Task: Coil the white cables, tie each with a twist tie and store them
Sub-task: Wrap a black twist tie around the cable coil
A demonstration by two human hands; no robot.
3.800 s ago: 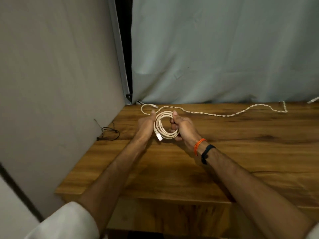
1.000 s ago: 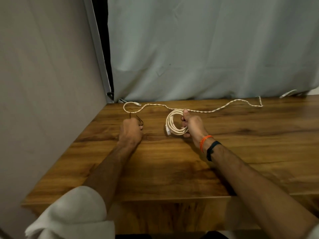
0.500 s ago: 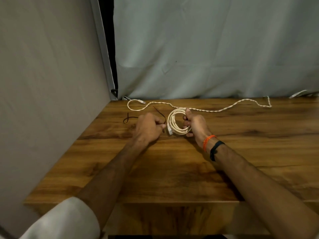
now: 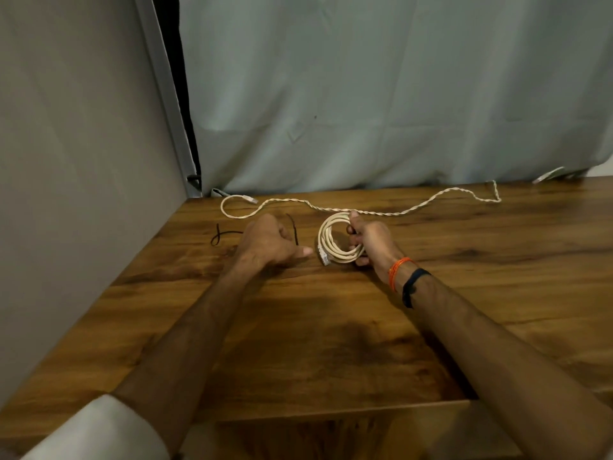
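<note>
Right hand [image 4: 371,242] fingers curled around coil [image 4: 335,242], held just above surface [image 4: 331,343] near far edge. Left hand [image 4: 268,242] fingers closed on black tie [image 4: 293,229]. Loose cable [image 4: 365,212] along far edge

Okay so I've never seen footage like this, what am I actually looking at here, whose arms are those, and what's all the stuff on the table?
No machine here: a person wears a camera on the head, so the picture looks forward and down along their own two arms.

The right hand, with orange and dark bands at the wrist, holds a coiled white cable upright on the wooden table, fingers curled round its loops. The left hand pinches a thin black twist tie, whose end sticks up beside the coil.

Behind the hands, a second white cable, twisted and not yet coiled, stretches across the table. Another black twist tie lies left of the left hand. A grey curtain hangs at the back, and a plain panel closes the left side.
</note>
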